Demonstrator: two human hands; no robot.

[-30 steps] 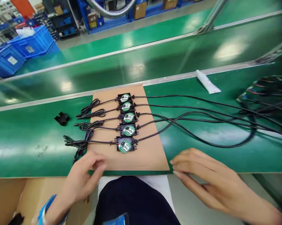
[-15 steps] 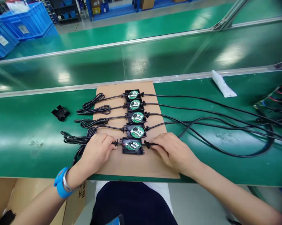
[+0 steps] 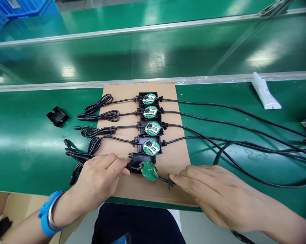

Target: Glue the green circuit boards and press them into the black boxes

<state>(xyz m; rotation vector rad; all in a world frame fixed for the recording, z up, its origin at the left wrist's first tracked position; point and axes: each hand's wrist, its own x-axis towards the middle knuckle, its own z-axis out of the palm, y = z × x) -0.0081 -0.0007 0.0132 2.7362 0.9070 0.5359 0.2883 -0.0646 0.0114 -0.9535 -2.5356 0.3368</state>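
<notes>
A round green circuit board (image 3: 149, 170) with coloured wires hangs between my two hands, tilted partly over the nearest black plastic housing (image 3: 137, 158). My left hand (image 3: 102, 176) pinches the black cable at the board's left, close to that housing. In my right hand (image 3: 213, 193) is the thicker black cable (image 3: 165, 179) on the other side, gripped just behind its strain relief (image 3: 170, 182). Beyond, several housings stand in a column, each with a circuit board (image 3: 151, 147) inside and cables leaving both sides. Beneath them lies a cardboard sheet (image 3: 165, 196).
Coiled black cables (image 3: 99, 130) with plugs lie left of the housings. A loose black plastic part (image 3: 57, 117) rests farther left. Long cables (image 3: 234, 108) run off to the right, below a white tube (image 3: 266, 91). A metal rail (image 3: 92, 83) edges the green bench; blue crates (image 3: 25, 8) stand behind.
The nearest circuit board has come out of its housing and tipped over, showing its wired side. My right hand has moved right and nearer with the cable. The view has tilted down.
</notes>
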